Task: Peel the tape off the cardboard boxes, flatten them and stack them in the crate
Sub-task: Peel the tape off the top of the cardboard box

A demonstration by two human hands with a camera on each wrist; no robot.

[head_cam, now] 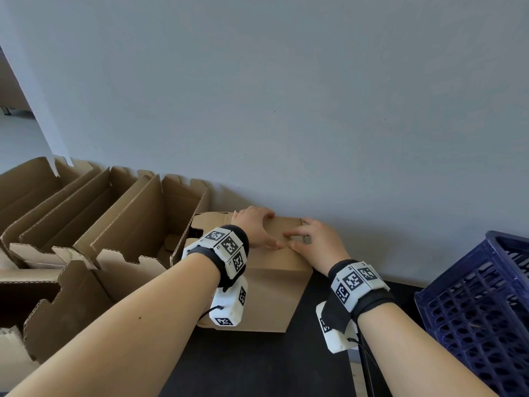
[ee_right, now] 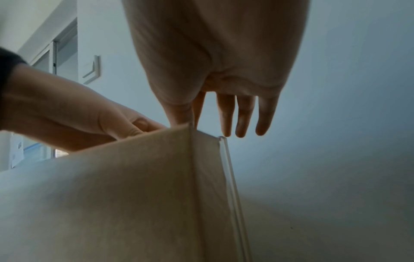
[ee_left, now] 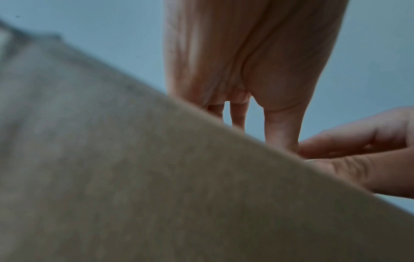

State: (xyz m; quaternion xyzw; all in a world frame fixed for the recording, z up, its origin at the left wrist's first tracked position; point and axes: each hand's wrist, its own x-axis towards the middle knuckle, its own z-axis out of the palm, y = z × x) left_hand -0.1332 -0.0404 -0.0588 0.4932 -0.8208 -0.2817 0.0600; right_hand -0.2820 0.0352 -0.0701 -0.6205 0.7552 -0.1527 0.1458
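Now two hands (head_cam: 257, 224) (head_cam: 317, 242) atop one closed box (head_cam: 274, 293).

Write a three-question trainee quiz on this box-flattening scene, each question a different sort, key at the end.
1. True or false: the left hand and the right hand are both on top of the closed cardboard box.
2. Multiple choice: the blue crate stands A) at the left edge, B) at the right edge, C) on the box.
3. Fill in: the opened cartons stand in a row on the ___ side of the closed box.

Key: 1 true; 2 B; 3 left.
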